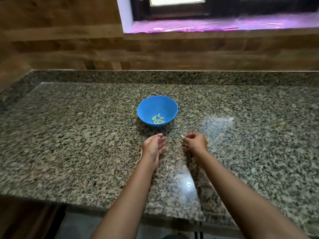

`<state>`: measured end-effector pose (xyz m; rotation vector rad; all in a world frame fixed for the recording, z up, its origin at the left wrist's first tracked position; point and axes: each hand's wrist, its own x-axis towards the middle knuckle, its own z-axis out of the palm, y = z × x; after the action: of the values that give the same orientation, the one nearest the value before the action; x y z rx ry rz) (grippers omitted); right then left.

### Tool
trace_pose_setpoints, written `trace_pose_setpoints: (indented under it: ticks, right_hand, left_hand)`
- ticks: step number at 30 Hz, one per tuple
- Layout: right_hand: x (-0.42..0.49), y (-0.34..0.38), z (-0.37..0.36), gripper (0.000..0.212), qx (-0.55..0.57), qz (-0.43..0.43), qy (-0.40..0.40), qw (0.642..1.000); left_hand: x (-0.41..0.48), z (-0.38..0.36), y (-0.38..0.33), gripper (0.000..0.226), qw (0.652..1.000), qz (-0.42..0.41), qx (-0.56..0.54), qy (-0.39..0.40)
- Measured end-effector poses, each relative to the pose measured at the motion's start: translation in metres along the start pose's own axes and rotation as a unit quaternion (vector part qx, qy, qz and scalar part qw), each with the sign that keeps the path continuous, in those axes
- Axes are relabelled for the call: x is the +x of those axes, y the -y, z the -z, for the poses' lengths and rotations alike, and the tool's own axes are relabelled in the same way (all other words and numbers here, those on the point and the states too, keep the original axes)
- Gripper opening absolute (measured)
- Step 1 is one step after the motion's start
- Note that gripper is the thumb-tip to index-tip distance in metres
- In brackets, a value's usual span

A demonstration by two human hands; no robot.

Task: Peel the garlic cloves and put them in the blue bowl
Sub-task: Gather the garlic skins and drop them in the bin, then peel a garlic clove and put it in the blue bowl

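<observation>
A blue bowl stands on the speckled granite counter, with several peeled garlic cloves lying in its bottom. My left hand hovers just in front of the bowl, fingers apart and palm turned inward, holding nothing that I can see. My right hand is a little to its right, fingers pinched on a small pale garlic clove at the fingertips. A thin pale sliver, perhaps garlic skin, peeks out beside my left wrist.
A granite upstand and a wood-panelled wall close off the back. A window sill sits at the upper right. The counter's front edge runs below my forearms, with floor beneath it.
</observation>
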<state>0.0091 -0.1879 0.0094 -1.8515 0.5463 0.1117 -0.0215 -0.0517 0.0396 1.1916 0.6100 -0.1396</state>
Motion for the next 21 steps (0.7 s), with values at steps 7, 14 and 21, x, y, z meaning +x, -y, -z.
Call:
trace_pose_setpoints:
  ticks: [7, 14, 21]
  right_hand:
    - [0.014, 0.007, -0.007, 0.011, -0.164, 0.087, 0.006, 0.983]
    - [0.004, 0.066, -0.019, 0.014, -0.032, 0.184, 0.013, 0.982]
    - [0.013, 0.085, -0.034, 0.017, 0.042, 0.158, 0.009, 0.987]
  left_hand:
    - [0.021, -0.005, -0.004, 0.021, 1.000, -0.006, -0.002, -0.010]
    - [0.034, 0.008, -0.016, 0.018, 0.997, -0.050, 0.048, -0.024]
    - [0.039, 0.018, -0.022, 0.020, 0.851, -0.195, 0.485, 0.043]
